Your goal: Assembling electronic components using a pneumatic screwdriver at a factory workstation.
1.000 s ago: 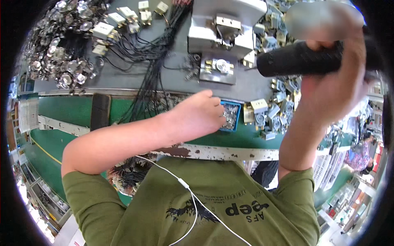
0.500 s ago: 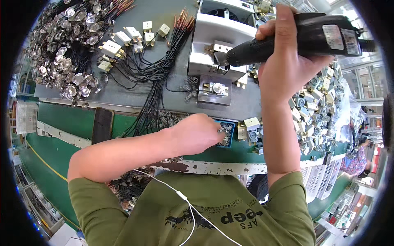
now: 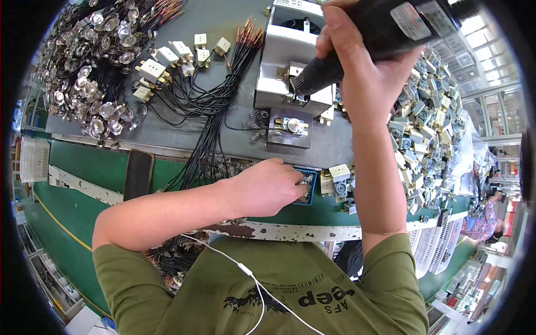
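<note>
Driver: a black electric screwdriver [image 3: 385,33] was clasped in the right hand [image 3: 368,72], its dark nose slanting down and to the left from that grip toward the top of a grey metal fixture [image 3: 290,72].
Right grip: clenched around the driver's body, fingers wrapped over its top, the forearm rising to it from the lower edge.
Left grip: the left hand [image 3: 268,187] lay below the right grip, knuckles up, its fingertips dipped into a small blue tray [image 3: 309,187] of tiny metal parts; whether anything was pinched between them could not be told.
Tray: it sat at the front edge of the desk [image 3: 223,120], touching the left fingertips, just left of a beige block component [image 3: 339,173].
Part on the fixture: a small assembly with a round metal centre [image 3: 290,125] rested on a grey plate between the two grips, under the driver's nose and above the tray.
Springs: a few loose coils [image 3: 257,120] lay just left of that plate.
Wires: a bundle of black leads [image 3: 212,106] with copper ends fanned upward, left of both grips.
Farther left: beige connectors [image 3: 153,70] and a heap of round silver discs [image 3: 89,72], well apart from the hands.
Right of the right forearm: a pile of beige and grey components [image 3: 430,128].
</note>
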A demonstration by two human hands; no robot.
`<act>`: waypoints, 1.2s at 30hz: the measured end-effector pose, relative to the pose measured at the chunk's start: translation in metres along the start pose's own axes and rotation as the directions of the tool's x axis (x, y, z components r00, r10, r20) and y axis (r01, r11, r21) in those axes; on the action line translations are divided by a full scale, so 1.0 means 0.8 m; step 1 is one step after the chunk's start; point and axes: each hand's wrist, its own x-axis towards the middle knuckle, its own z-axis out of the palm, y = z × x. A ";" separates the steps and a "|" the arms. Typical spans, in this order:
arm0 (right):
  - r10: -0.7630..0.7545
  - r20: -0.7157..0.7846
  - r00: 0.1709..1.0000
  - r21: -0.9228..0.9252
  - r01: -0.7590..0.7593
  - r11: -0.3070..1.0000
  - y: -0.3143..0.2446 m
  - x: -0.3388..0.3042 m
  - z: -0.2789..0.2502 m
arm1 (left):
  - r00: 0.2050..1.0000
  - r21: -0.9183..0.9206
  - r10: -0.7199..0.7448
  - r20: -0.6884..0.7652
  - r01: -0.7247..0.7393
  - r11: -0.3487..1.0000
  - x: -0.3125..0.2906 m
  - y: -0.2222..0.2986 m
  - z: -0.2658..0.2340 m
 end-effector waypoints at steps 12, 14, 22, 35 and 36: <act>0.159 -0.517 0.841 -0.578 -0.480 0.659 -0.036 -0.004 0.071 | 0.999 -0.034 -0.019 0.027 0.020 0.999 -0.004 -0.001 0.000; 0.123 -0.493 0.861 -0.649 -0.458 0.608 -0.039 -0.002 0.076 | 0.999 -0.037 -0.025 0.041 0.026 0.999 -0.003 0.001 -0.007; 0.517 -0.387 0.763 -0.518 -0.644 0.563 -0.050 0.016 0.045 | 1.000 -0.029 -0.016 0.022 0.017 0.999 -0.007 -0.004 -0.009; 0.735 -0.024 0.678 -0.342 -0.696 0.631 -0.020 0.046 0.003 | 0.998 -0.042 -0.051 0.022 0.052 0.998 -0.009 0.001 -0.019; 0.733 -0.030 0.680 -0.345 -0.695 0.631 -0.018 0.037 0.009 | 0.999 -0.053 -0.051 0.014 0.051 0.997 -0.007 0.000 -0.017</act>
